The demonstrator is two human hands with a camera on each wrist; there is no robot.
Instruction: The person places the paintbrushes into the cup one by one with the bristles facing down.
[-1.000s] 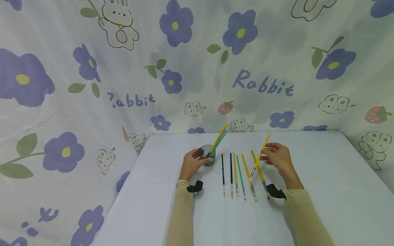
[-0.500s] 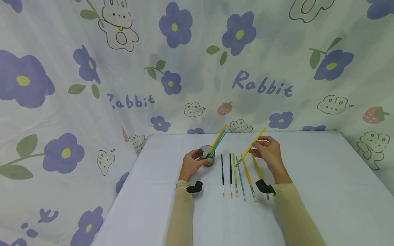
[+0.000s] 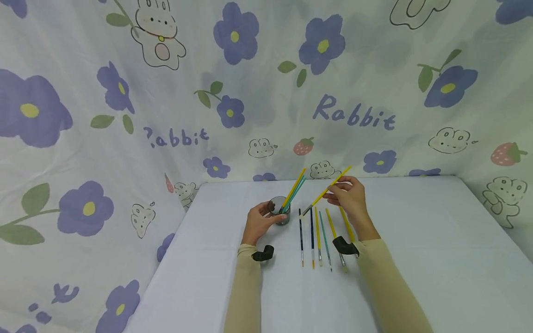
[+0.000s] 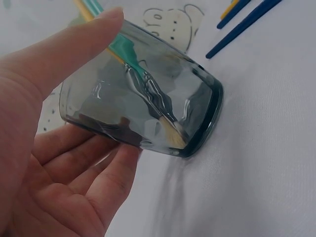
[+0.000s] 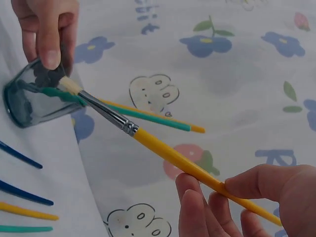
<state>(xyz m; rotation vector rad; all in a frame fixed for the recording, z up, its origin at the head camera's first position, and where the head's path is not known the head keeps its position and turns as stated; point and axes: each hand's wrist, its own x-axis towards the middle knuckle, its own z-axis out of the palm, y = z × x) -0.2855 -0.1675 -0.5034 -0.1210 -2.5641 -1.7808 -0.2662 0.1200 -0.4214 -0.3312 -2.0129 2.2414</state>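
My left hand [image 3: 259,224] holds a smoky clear glass [image 4: 143,94] around its side, thumb near the rim and fingers beneath. Inside the glass lean a yellow paintbrush [image 3: 298,182] and teal paintbrushes [image 3: 296,192], bristles down at its base. My right hand [image 3: 347,196] pinches a yellow paintbrush [image 5: 168,154] by its handle between thumb and fingers. That brush slants with its pale flat bristles [image 5: 71,85] down and to the left, near the glass; they overlap the glass in the right wrist view.
A row of paintbrushes lies on the white table [image 3: 200,286]: dark blue brushes [image 3: 312,238], a yellow one [image 3: 318,236], a teal one [image 3: 325,240], and larger yellow brushes [image 3: 331,223] partly under my right wrist. A flowered curtain [image 3: 266,92] hangs behind the table.
My right hand has carried its yellow paintbrush leftward and up, from over the right end of the row toward the glass, tilting it flatter. My left hand and the glass stay put.
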